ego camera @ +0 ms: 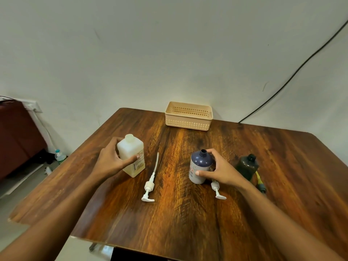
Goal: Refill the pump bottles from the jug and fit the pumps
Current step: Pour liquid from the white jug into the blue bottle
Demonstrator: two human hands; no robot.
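Left hand fingers wrapped round white jug, upright on table, mouth open. Right hand fingers clasp blue bottle, upright, neck open. Jug lies well left of bottle; pour must travel rightward, spout tipping toward bottle neck. Brown bottle just beyond right hand. Pumps lie flat between and beside bottles.

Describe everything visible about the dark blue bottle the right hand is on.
The dark blue bottle stands upright on the wooden table, right of centre. It looks like plastic: round body, domed shoulder, narrow threaded neck that is open, no pump fitted. A pale label with small print, too blurred to read, wraps its lower part. The right hand grips it from the right, thumb across the front, fingers over the shoulder.
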